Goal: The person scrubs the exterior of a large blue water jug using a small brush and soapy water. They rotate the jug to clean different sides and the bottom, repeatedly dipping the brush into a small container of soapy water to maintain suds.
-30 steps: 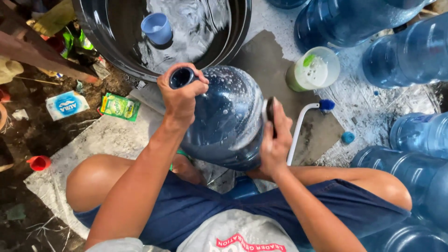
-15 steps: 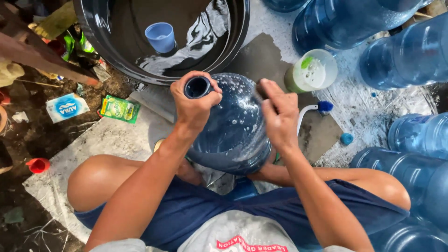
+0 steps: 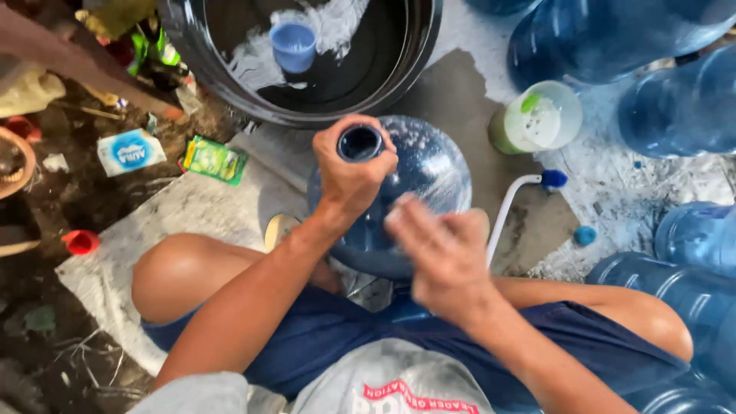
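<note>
We see our left hand (image 3: 351, 172) with fingers clenched around the open neck of a blue water jug (image 3: 418, 199) that stands between our knees. Our right hand (image 3: 445, 257), blurred, lies on the jug's near side; we cannot tell whether its fingers grasp anything. Beyond the left fingers sits a black tub (image 3: 399, 73) with a blue cup (image 3: 294, 46) inside. Right of the fingers are a white-handled brush (image 3: 510, 211), a green-and-white container (image 3: 537, 116) and more blue jugs (image 3: 675, 107).

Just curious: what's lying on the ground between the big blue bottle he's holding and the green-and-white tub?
In the head view, a white tube with a blue tip lies between the bottle and the tub, on wet concrete.
</note>
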